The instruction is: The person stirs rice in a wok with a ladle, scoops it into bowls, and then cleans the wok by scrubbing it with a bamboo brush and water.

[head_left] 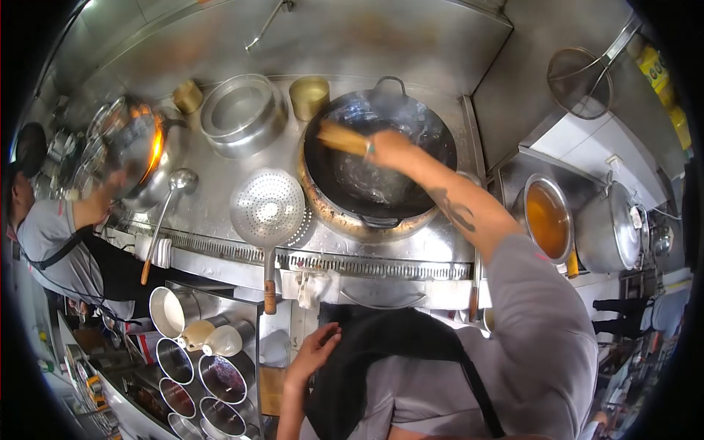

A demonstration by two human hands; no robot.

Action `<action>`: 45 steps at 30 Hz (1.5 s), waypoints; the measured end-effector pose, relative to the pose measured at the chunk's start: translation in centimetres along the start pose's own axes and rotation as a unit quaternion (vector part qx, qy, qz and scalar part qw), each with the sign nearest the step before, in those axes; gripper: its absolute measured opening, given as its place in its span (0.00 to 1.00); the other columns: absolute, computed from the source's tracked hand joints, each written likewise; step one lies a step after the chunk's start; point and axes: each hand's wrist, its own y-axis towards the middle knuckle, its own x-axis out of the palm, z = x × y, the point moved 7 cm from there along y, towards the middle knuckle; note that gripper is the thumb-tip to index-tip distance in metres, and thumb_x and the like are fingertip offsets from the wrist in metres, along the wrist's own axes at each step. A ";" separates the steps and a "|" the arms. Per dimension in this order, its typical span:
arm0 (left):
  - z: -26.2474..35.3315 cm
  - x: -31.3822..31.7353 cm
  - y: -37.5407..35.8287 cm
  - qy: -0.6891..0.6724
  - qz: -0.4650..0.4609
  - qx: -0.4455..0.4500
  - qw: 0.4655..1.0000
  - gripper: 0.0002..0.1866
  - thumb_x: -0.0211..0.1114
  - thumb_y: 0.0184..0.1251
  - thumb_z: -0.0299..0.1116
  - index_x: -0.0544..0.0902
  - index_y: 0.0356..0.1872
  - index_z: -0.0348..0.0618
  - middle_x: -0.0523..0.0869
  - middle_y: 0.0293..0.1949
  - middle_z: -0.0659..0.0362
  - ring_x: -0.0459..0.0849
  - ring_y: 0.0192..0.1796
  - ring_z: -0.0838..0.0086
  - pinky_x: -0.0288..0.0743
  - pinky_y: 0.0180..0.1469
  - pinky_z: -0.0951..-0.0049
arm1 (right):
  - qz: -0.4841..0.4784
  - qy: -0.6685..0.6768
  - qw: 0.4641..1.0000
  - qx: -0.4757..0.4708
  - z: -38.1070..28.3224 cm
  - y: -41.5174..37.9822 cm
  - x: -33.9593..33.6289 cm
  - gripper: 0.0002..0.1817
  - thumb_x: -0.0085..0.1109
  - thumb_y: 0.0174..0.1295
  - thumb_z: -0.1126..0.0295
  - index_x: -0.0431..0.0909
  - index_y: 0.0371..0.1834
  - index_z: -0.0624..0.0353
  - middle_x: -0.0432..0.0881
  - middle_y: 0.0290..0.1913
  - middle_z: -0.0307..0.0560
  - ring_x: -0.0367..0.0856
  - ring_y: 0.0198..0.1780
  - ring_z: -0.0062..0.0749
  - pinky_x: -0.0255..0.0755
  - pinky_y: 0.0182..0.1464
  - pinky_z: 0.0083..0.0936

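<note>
My right hand [392,149] is closed around the handle end of a bamboo wok brush [342,138]. The brush is over the left side of a large black wok [436,150], whose inside looks wet with a little water at the bottom. Down by the black apron [367,367], my left hand [317,353] hangs empty with its fingers loosely extended. A perforated skimmer [268,207] with a wooden handle lies on the steel stove top [326,246], left of the wok.
Behind the stove front stand a metal pot [242,114] and a brass-coloured container [309,97]. A ladle [172,198] lies leftward, near a co-worker [55,242] at a flaming wok [143,150]. Several seasoning containers [222,379] sit lower left; a pot of brown liquid [546,218] stands right.
</note>
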 end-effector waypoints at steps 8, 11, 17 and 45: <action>-0.1 -3.8 0.9 0.058 0.136 0.071 0.986 0.21 0.65 0.67 0.33 0.76 0.56 0.30 0.85 0.46 0.54 0.82 0.48 0.72 0.74 0.52 0.74 | -0.093 -0.173 0.981 0.000 5.4 -7.5 -2.0 0.14 0.60 0.53 0.61 0.85 0.35 0.60 0.86 0.37 0.57 0.85 0.43 0.48 0.79 0.46 0.40; 3.6 -3.9 4.6 0.288 0.224 0.196 0.910 0.29 0.70 0.59 0.37 0.73 0.58 0.30 0.80 0.50 0.44 0.80 0.51 0.55 0.75 0.52 0.64 | -0.022 -0.107 0.990 0.090 6.9 -4.7 0.5 0.14 0.55 0.55 0.65 0.85 0.37 0.61 0.85 0.39 0.59 0.85 0.45 0.49 0.78 0.48 0.40; 2.0 -5.4 9.4 0.575 0.266 0.070 0.770 0.51 0.75 0.43 0.45 0.60 0.67 0.30 0.72 0.56 0.33 0.76 0.54 0.46 0.74 0.53 0.55 | -0.157 -0.048 0.980 0.109 9.7 -14.5 -3.3 0.19 0.63 0.53 0.56 0.84 0.40 0.60 0.86 0.40 0.56 0.84 0.45 0.49 0.77 0.50 0.39; -3.0 -6.6 1.7 -0.344 0.160 -0.009 0.925 0.28 0.62 0.54 0.30 0.69 0.59 0.38 0.81 0.40 0.48 0.84 0.36 0.62 0.81 0.39 0.62 | -0.092 -0.143 0.985 0.003 7.8 -6.7 -1.2 0.16 0.64 0.50 0.57 0.86 0.37 0.56 0.87 0.38 0.53 0.86 0.40 0.45 0.79 0.45 0.39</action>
